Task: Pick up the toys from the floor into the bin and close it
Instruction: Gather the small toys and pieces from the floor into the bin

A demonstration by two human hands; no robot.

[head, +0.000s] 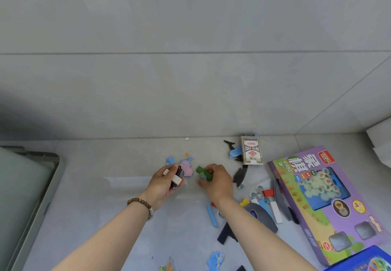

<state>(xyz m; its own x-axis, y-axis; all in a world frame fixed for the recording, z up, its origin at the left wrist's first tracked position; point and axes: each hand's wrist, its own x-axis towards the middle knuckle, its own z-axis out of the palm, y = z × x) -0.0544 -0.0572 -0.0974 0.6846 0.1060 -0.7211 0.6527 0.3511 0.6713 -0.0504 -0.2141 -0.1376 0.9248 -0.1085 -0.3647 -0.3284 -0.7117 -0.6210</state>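
Small toys are being gathered from the grey tiled floor (pixel 105 196).

A pale wooden block (pixel 173 177) is clasped in the left hand (pixel 167 184), a green wooden block (pixel 204 173) pinched by the right hand (pixel 215 183); overfilled palms could spill pieces short of the grey plastic bin (pixel 53 177), far left.

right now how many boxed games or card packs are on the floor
3: the card pack upright near the wall, the purple xiangqi box at right, and a blue box cut off at the bottom right corner.
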